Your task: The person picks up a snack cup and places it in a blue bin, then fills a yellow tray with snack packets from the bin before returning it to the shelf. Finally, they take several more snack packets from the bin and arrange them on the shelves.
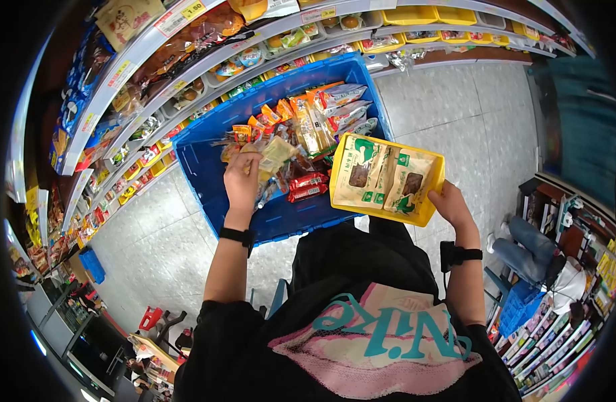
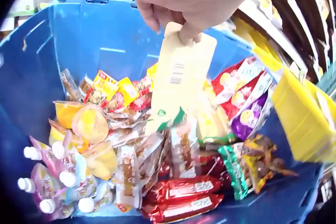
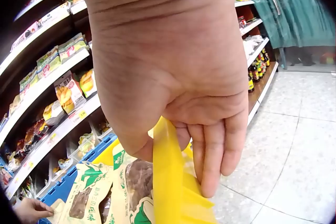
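Note:
My left hand (image 1: 242, 179) pinches a cream paper snack packet (image 2: 181, 71) by its top end. The packet hangs over the blue crate (image 1: 199, 155), with its barcode side showing in the left wrist view. At the crate's right side, my right hand (image 1: 453, 206) grips the rim of a yellow bin (image 3: 168, 174), thumb inside and fingers outside. Cream packets with green print and a clear window (image 1: 408, 184) lie in that bin, which overlaps the crate's near right corner in the head view.
Inside the crate are red-wrapped bars (image 2: 186, 195), spouted pouches (image 2: 47, 182), jelly cups (image 2: 90, 124) and other snack packets. Stocked store shelves (image 1: 167, 63) curve along the left and far side. A person in jeans (image 1: 529, 248) is at the right, beside another blue basket (image 1: 520, 305).

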{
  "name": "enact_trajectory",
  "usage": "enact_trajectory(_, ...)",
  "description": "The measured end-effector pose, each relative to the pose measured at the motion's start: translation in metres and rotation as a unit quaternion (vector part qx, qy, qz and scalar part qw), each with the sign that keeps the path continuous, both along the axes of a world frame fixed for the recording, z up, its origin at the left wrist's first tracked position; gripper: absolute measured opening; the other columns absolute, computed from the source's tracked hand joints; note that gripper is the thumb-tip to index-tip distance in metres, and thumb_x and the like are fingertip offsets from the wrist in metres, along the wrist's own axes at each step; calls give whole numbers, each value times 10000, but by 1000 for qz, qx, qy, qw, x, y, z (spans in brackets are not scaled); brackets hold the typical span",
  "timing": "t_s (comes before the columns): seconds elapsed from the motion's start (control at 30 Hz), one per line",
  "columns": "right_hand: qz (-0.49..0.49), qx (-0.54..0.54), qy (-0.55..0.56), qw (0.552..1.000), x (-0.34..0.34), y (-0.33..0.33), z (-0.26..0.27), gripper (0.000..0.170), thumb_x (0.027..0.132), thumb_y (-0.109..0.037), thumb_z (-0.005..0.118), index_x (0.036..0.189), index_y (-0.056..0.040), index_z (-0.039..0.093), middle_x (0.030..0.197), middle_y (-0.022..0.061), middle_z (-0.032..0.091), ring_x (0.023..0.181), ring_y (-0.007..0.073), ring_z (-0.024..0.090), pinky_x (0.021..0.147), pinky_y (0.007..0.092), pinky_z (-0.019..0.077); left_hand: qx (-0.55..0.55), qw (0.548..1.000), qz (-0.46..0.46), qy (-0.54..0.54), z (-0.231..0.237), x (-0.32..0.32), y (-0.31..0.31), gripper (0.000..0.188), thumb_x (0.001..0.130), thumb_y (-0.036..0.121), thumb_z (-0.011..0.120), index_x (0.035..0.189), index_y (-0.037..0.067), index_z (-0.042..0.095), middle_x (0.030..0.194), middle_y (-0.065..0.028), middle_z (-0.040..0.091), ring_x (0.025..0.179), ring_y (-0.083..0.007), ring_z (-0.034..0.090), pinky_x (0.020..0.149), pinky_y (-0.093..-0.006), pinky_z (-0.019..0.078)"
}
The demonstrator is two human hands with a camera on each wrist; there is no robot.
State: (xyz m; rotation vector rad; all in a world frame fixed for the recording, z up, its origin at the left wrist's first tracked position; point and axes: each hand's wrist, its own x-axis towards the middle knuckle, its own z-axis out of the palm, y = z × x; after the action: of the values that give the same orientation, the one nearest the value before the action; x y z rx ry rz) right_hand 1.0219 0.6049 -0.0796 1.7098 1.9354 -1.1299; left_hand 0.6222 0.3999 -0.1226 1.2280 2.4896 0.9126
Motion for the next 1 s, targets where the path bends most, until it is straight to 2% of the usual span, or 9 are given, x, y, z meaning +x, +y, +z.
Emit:
enact_trajectory(0.07,8,7,6,1000,2,1,-2,397,793,-263,624,947,102,591,850,247,649,807,352,656,720,390,512,48,994,59,-76,25,16,5,72,771,-17,664,814,41,654,834,-98,656,777,-260,638,702,-345,502)
enact_trajectory(0.1,4,-4,40,999,4,0,-6,402,790,-263,627,954,103,594,847,245,649,805,348,657,717,388,513,52,994,60,-72,41,28,9,72,771,-17,664,814,41,654,834,-98,656,777,-260,638,702,-345,502)
enact_trajectory(0.2,9,2,90,996,13,4,-13,388,776,-260,634,947,88,613,851,235,654,795,334,660,705,383,516,180,983,-13,-39,88,77,27,144,722,-58,673,735,74,617,844,-77,671,797,-224,620,734,-331,484)
enact_trajectory(0.33,52,18,157,986,21,9,-20,352,764,-266,631,907,56,634,838,213,662,766,326,658,692,384,514,188,953,-232,-48,102,137,41,159,682,-50,677,707,97,623,860,-37,668,813,-219,622,728,-331,473)
enact_trajectory(0.43,48,7,206,977,23,14,-10,356,758,-270,630,916,48,637,824,212,662,758,328,656,687,383,513,89,931,-355,-7,87,174,47,94,720,44,678,732,133,649,816,-1,641,795,-228,607,734,-347,468)
enact_trajectory(0.57,43,-9,214,976,50,27,0,378,748,-281,630,960,32,642,873,210,675,809,334,660,720,383,515,13,920,-392,11,77,211,48,66,735,76,673,765,132,655,819,1,633,804,-224,609,744,-342,469)
enact_trajectory(0.8,57,42,262,962,107,49,13,355,753,-298,635,971,-20,661,893,205,674,841,357,651,745,400,515,0,922,-386,36,98,271,84,78,785,111,661,859,117,684,886,-26,674,855,-242,628,773,-352,475)
enact_trajectory(0.93,36,56,264,962,147,54,11,354,757,-301,624,975,-25,660,906,211,671,869,384,639,772,423,512,-34,937,-347,-28,107,315,107,206,830,202,671,1004,93,687,911,-92,692,871,-302,641,802,-393,505)
enact_trajectory(1.0,36,65,252,965,171,55,13,356,756,-305,625,972,-25,660,894,208,672,856,380,642,761,421,514,-56,932,-355,-37,110,333,120,280,812,202,693,1073,105,672,1067,-117,659,989,-307,616,863,-399,486)
